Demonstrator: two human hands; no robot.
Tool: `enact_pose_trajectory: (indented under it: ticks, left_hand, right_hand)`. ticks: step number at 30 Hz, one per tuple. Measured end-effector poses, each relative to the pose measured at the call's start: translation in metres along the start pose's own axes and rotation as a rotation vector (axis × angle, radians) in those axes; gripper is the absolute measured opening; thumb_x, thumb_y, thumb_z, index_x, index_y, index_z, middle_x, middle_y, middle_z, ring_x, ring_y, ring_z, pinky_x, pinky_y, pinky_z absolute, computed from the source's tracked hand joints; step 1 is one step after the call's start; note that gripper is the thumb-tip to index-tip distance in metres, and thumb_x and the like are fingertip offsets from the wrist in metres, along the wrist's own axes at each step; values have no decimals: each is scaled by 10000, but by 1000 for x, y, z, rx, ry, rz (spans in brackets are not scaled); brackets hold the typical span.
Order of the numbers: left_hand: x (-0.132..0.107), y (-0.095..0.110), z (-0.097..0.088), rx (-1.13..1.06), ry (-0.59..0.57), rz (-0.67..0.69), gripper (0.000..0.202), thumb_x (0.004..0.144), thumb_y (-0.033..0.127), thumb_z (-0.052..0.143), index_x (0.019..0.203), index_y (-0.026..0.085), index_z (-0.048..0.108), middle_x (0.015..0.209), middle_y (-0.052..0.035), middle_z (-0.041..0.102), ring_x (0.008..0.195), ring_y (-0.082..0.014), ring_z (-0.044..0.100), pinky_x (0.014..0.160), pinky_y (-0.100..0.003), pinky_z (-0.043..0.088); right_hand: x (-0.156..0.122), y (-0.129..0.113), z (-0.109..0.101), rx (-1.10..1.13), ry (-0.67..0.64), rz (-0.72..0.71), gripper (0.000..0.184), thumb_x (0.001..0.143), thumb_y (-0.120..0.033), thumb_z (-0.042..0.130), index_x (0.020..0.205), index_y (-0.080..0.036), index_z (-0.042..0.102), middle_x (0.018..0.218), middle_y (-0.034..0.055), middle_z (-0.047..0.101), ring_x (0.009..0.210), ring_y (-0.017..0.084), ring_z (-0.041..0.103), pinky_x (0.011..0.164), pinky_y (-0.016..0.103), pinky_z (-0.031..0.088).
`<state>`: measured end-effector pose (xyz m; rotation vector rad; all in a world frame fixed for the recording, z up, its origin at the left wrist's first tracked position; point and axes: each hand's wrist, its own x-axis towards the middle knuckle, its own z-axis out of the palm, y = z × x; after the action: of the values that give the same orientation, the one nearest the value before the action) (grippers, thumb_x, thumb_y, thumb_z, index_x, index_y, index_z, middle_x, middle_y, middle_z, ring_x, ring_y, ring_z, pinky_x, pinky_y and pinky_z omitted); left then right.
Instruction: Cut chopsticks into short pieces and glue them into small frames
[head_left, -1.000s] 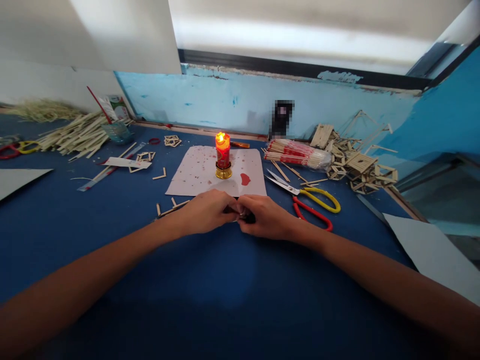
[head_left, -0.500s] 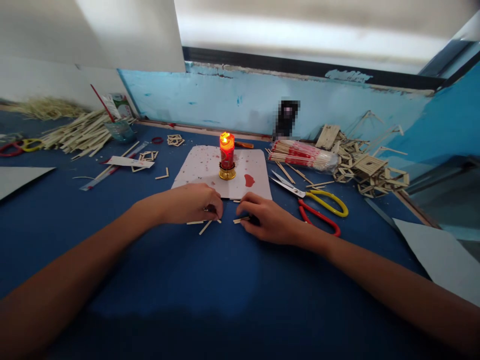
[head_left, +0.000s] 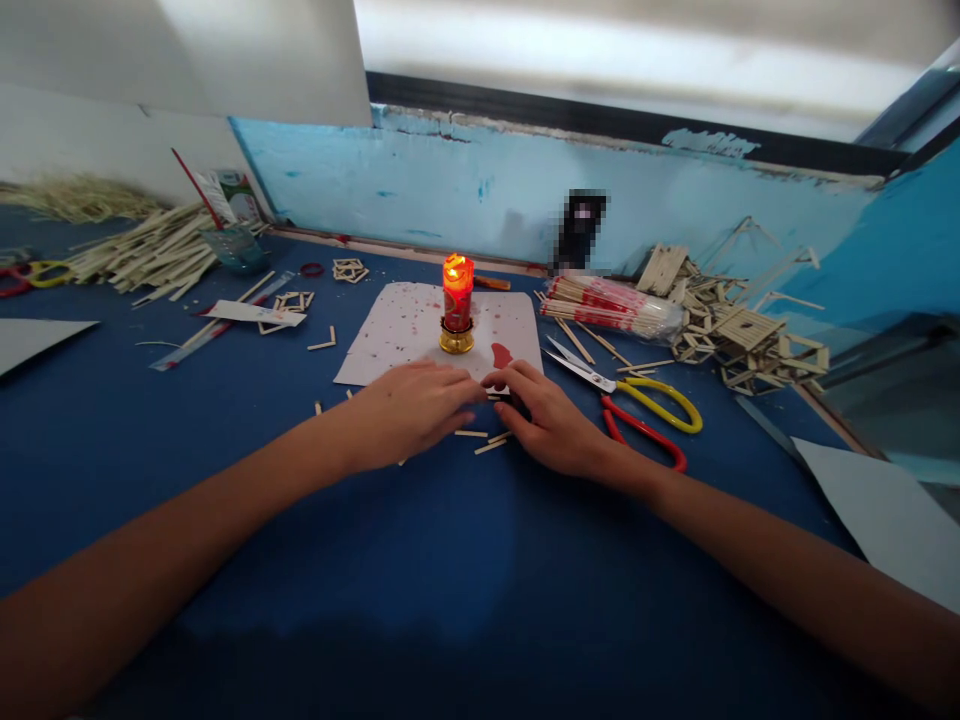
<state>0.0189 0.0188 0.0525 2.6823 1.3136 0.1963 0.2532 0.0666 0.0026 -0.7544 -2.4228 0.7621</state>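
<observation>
My left hand (head_left: 411, 412) lies palm down on the blue table (head_left: 420, 560), fingers stretched toward the right and reaching my right hand's fingertips. My right hand (head_left: 544, 418) is curled, fingers closed round a small dark object (head_left: 518, 404) that I cannot make out. Short wooden stick pieces (head_left: 489, 445) lie on the table between and just below both hands. Right behind them a lit red candle (head_left: 457, 300) in a gold holder stands on a white paper (head_left: 397, 335) spotted with red wax.
Red and yellow scissors (head_left: 637, 410) lie open beside my right hand. A wrapped stick bundle (head_left: 607, 308) and a heap of stick frames (head_left: 742, 335) sit at back right. Loose sticks (head_left: 150, 255) and a cup (head_left: 229, 245) sit back left. White sheets (head_left: 892, 520) lie at the edges.
My hands parted half a second ago, leaving stick pieces on the table, and have come together again nearer the candle. The left hand has flattened out.
</observation>
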Motion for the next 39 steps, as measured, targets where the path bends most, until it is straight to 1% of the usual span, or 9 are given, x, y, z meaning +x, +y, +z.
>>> enact_pose_trajectory:
  ticks: [2, 4, 6, 10, 12, 16, 25, 33, 39]
  left_hand:
    - [-4, -11, -12, -6, 47, -44, 238, 1032, 287, 496, 1090, 215, 715, 993, -46, 751, 894, -215, 677, 784, -312, 458]
    - [-9, -24, -21, -34, 7, -82, 219, 1000, 309, 546, 1015, 249, 756, 874, 2, 758, 736, -166, 667, 672, -271, 442]
    - [-10, -34, -22, -25, -28, -71, 221, 986, 304, 562, 1007, 255, 776, 890, 4, 770, 707, -150, 676, 645, -258, 448]
    - [-2, -37, -2, 57, 14, -35, 250, 974, 280, 577, 1133, 238, 766, 1155, -64, 759, 991, -234, 709, 813, -315, 494]
    - [4, -35, 8, 89, 34, -37, 254, 979, 271, 566, 1134, 222, 761, 1177, -82, 755, 1048, -262, 698, 867, -347, 495]
    - [6, -35, 13, 114, 36, -54, 247, 1005, 255, 525, 1068, 217, 761, 1084, -66, 779, 955, -242, 716, 788, -329, 496]
    - [5, -36, 10, 114, 13, -86, 269, 1038, 257, 506, 1128, 217, 755, 1007, -74, 782, 857, -248, 728, 716, -327, 463]
    - [5, -37, 11, 102, 24, -98, 253, 1037, 253, 517, 1115, 224, 756, 1000, -62, 794, 869, -236, 727, 721, -312, 445]
    - [4, -37, 12, 115, 45, -71, 235, 1023, 232, 537, 1090, 217, 761, 987, -59, 798, 867, -237, 730, 704, -310, 439]
  right_hand:
    - [0, -1, 0, -62, -1, -14, 262, 1007, -145, 500, 1236, -210, 608, 1206, 99, 601, 1092, 216, 627, 996, 372, 489]
    - [-1, -3, 0, -149, 16, -3, 235, 1016, -164, 495, 1208, -197, 628, 1194, 102, 615, 1083, 214, 632, 986, 355, 491]
    - [-1, -5, 0, -227, 41, 33, 199, 1012, -182, 505, 1142, -179, 655, 1133, 100, 642, 1020, 214, 643, 920, 335, 501]
    - [-3, -10, 1, -358, 51, 115, 215, 1011, -250, 524, 996, -182, 727, 957, 74, 704, 838, 210, 662, 721, 322, 459]
    - [-6, -13, 2, -438, 40, 151, 276, 1023, -305, 514, 965, -188, 758, 891, 78, 732, 754, 213, 661, 650, 332, 412]
    - [-9, -20, 5, -569, 1, 178, 337, 1030, -380, 501, 1018, -179, 772, 913, 118, 767, 701, 234, 671, 608, 350, 375]
    - [-11, -28, 5, -685, -53, 199, 420, 1046, -447, 449, 1105, -145, 735, 932, 156, 766, 715, 294, 698, 575, 378, 354]
    - [-10, -29, 7, -695, -145, 183, 591, 1061, -552, 384, 1462, -155, 561, 1070, 161, 757, 750, 294, 710, 582, 369, 344]
    - [-2, -22, 5, -603, -125, 177, 364, 1051, -465, 476, 1303, -270, 652, 1028, 83, 791, 767, 268, 720, 592, 331, 310]
